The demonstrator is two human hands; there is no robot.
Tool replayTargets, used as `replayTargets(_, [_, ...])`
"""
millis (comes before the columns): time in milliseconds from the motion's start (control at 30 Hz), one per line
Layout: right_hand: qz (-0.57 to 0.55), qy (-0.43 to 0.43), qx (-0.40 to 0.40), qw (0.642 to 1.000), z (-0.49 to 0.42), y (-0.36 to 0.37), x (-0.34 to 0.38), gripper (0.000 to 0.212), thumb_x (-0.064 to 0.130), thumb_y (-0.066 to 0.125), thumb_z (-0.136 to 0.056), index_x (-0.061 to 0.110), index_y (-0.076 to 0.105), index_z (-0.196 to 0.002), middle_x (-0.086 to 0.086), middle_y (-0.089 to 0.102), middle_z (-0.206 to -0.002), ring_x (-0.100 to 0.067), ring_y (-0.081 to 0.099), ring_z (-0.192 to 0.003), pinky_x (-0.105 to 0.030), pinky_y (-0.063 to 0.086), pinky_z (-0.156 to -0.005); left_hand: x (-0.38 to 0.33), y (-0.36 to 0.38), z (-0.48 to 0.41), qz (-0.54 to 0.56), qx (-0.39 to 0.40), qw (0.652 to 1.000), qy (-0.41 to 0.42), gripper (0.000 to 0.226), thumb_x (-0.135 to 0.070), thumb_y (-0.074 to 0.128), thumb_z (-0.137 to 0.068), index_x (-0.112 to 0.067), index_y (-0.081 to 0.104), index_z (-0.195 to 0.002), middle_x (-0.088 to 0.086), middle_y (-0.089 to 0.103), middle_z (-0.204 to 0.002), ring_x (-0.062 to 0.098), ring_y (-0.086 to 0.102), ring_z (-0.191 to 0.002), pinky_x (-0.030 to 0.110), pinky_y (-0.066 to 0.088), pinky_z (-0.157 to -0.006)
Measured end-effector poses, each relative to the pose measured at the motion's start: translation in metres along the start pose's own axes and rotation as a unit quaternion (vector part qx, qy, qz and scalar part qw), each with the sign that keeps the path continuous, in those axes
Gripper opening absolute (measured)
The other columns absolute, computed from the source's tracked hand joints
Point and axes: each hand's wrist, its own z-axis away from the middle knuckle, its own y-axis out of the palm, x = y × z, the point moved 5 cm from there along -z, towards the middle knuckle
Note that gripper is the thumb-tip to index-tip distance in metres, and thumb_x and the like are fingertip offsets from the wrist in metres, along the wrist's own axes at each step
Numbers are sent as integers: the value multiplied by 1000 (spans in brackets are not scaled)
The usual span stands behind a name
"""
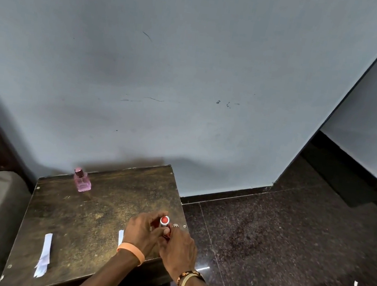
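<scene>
At the worktop's (91, 214) 3 o'clock edge, left hand (141, 230) and right hand (177, 249) both clasp the red tube (164, 221), probably to twist it open.

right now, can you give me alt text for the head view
The left hand and the right hand together hold a small red tube with a silver rim over the right side of a worn wooden table. A pink perfume bottle stands at the table's far left, white paper strips lie near its front, and a blue-grey wall rises behind.
</scene>
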Motion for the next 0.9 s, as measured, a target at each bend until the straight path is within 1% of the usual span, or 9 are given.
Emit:
replayTargets(100, [-10,2,-8,1000,1,-1,-2,20,38,60,-96,24,59,-110,6,67,-108,-13,64,-101,-26,51,-89,0,3,-1,12,26,1000,12,43,-11,73,-82,-34,66,-117,-14,71,-103,1,64,-90,20,54,-81])
replayTargets(200, [-7,-2,-3,1000,0,1,-1,24,41,60,-95,24,59,-111,6,66,-109,-12,64,-102,-25,50,-89,4,0,-3,-3,9,1000,26,31,-11,77,-77,-31,72,-100,-15,73,-90,0,67,-84,21,56,-78])
replayTargets(300, [-8,-8,-4,1000,0,0,-1,22,39,60,-95,23,60,-110,6,66,-108,-12,64,-102,-24,50,-88,4,-2,-3,13,-9,1000,16,26,-13,82,-71,-29,75,-90,-18,72,-80,-6,66,-77,11,53,-73])
replayTargets(500, [5,-10,-13,1000,2,4,0,18,40,61,-95,25,60,-105,7,66,-101,-11,65,-93,-26,53,-86,7,2,-1,-3,31,999,17,45,-14,77,-78,-35,66,-116,-15,68,-102,2,64,-93,22,54,-86])
replayTargets(600, [1,-6,-6,1000,3,5,0,22,43,61,-94,25,61,-107,8,67,-102,-10,64,-97,-25,52,-87,10,0,-3,-1,28,999,25,32,-9,77,-76,-34,72,-94,-17,72,-86,-3,66,-82,6,47,-73])
replayTargets(700, [6,-10,-5,1000,3,4,1,22,42,61,-95,24,61,-108,7,67,-104,-11,64,-99,-25,52,-88,9,-4,-4,-10,28,999,28,27,-12,79,-73,-35,69,-84,-18,70,-78,-6,65,-76,8,47,-68])
replayTargets(767, [9,-5,-6,1000,2,3,1,21,40,61,-95,23,61,-108,6,67,-105,-12,64,-100,-25,51,-89,6,-3,-3,-6,33,999,27,31,-13,78,-75,-34,69,-95,-18,71,-88,-4,65,-81,14,53,-75])
replayTargets(833, [13,-6,-8,1000,3,2,1,20,39,60,-96,23,61,-108,6,67,-105,-12,64,-98,-25,51,-88,6,-1,-2,-12,45,998,29,43,-15,76,-79,-33,65,-116,-15,68,-103,2,65,-92,22,54,-85])
replayTargets(900, [19,-14,-5,1000,5,3,1,20,39,60,-96,22,60,-108,5,66,-104,-12,64,-98,-25,51,-87,8,-1,-2,-38,48,997,39,39,-17,74,-80,-32,67,-116,-12,71,-104,3,65,-93,23,53,-87])
